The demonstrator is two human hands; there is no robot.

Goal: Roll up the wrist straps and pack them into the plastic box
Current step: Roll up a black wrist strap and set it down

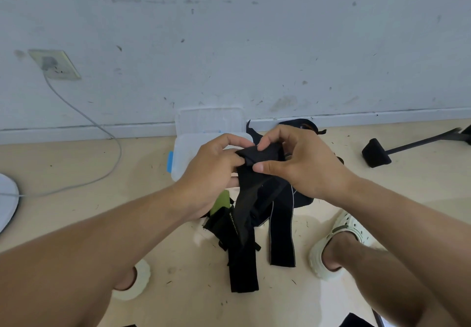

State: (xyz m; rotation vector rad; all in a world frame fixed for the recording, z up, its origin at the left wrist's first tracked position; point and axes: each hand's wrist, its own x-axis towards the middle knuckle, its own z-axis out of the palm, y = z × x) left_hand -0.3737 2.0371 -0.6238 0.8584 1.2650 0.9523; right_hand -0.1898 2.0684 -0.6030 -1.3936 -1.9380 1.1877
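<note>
Both hands hold one black wrist strap [257, 158] in the air over the floor. My left hand [214, 171] grips its rolled top end from the left. My right hand [298, 163] pinches the same roll from the right with thumb and fingers. The strap's loose tail hangs down to the floor [242, 270]. Several more black straps [283, 227] lie in a heap below the hands, one with a green patch [219, 200]. The clear plastic box [183, 158] with blue clips stands open behind the hands, its lid [210, 120] leaning against the wall.
A grey cable [102, 127] runs from a wall socket [54, 65] to a white round object [6, 201] at the left edge. A black stand foot [376, 153] lies at the right. My feet in pale sandals [339, 237] flank the straps.
</note>
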